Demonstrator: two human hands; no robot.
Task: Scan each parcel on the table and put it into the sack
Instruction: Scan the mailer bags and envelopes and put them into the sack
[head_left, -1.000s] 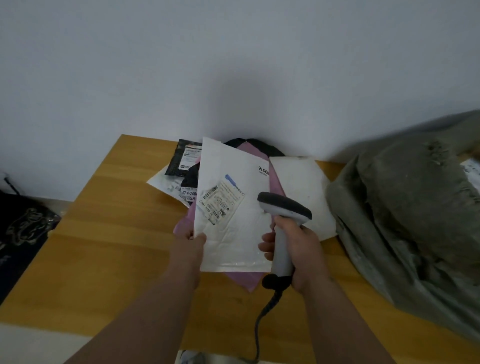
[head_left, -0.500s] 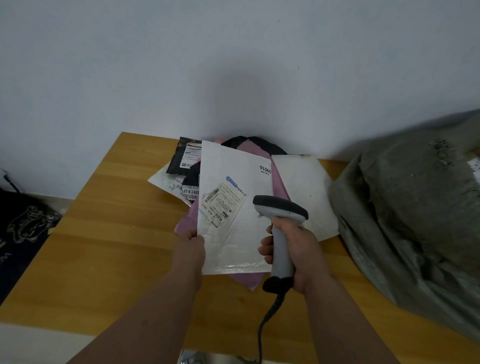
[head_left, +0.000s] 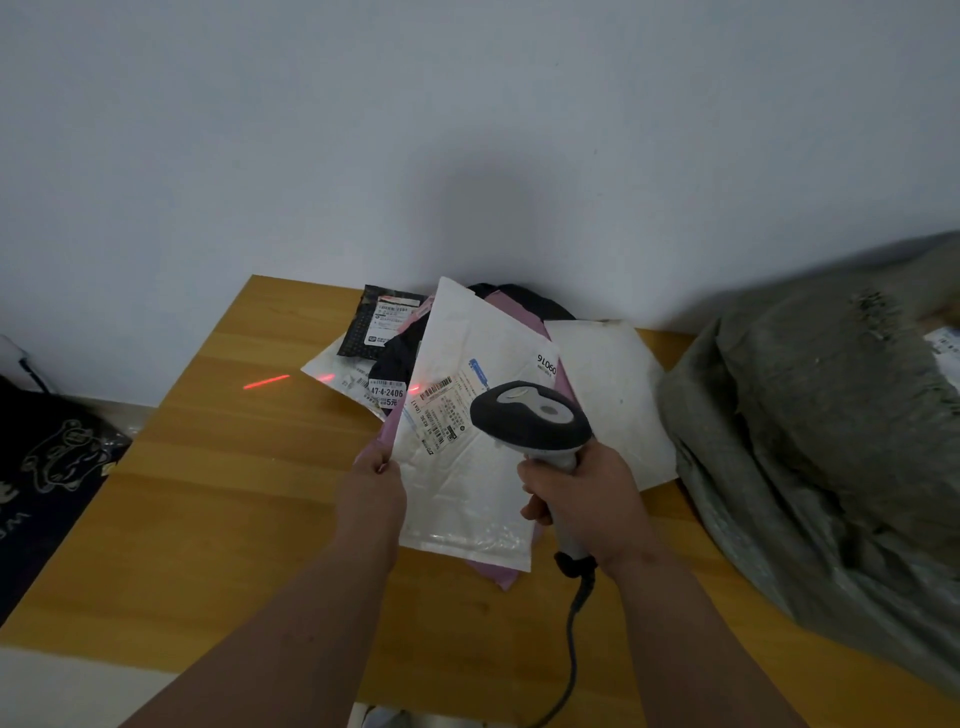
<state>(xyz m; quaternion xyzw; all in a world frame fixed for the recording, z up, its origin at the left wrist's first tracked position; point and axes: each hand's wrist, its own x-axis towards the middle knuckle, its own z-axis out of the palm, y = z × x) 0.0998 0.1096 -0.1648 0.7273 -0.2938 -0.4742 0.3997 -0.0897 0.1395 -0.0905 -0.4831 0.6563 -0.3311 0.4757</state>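
A: From the head view, what is each hand doing?

B: The left hand (head_left: 371, 486) pinches the left edge of a white mailer (head_left: 467, 467), lifting it off the pile and tilting it so its label (head_left: 444, 413) faces the scanner (head_left: 530, 418). The right hand (head_left: 587, 506) is wrapped round the scanner's handle, head aimed down at that label.

A: Why hold it up at all?

B: My guess: to separate it from the other parcels, so only one barcode gets read. The red beam (head_left: 266, 383) runs long, though. It crosses the label's upper barcode, then spills over a white parcel (head_left: 335, 371) behind and onto the bare table (head_left: 218, 493).

A: So the scan could misread?

B: Possibly; that other label lies in the beam's path. I can't tell whether a read has registered.

A: What else waits?

B: A pink mailer (head_left: 506, 569) directly under the white one, a black parcel (head_left: 376, 327) at the back, another white one (head_left: 613, 395) to the right.

A: And the sack?

B: The sack (head_left: 810, 447) slumps on the table's right end, just beside the right hand, so the drop should be short once scanned.
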